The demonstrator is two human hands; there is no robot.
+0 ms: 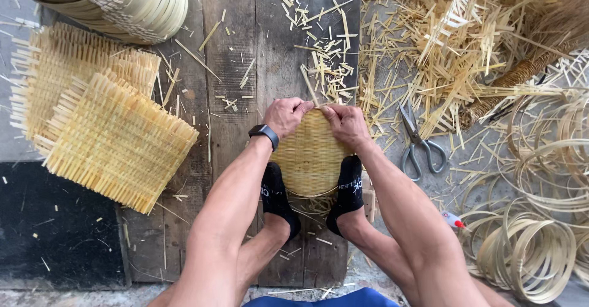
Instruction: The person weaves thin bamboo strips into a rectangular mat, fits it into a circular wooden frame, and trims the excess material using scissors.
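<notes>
A small round woven bamboo basket (310,153) rests on the wooden planks between my two feet in black socks. My left hand (285,114) grips its far rim on the left side, with a dark watch on the wrist. Gripping the far rim on the right side is my right hand (346,123). The thumbs of both hands nearly meet at the top of the rim. Both feet press against the basket's sides from below.
Two flat woven bamboo mats (113,138) lie stacked at the left. A stack of finished baskets (132,3) sits top left. Scissors (420,144) lie to the right among bamboo offcuts (442,43). Coiled bamboo hoops (527,245) fill the right side.
</notes>
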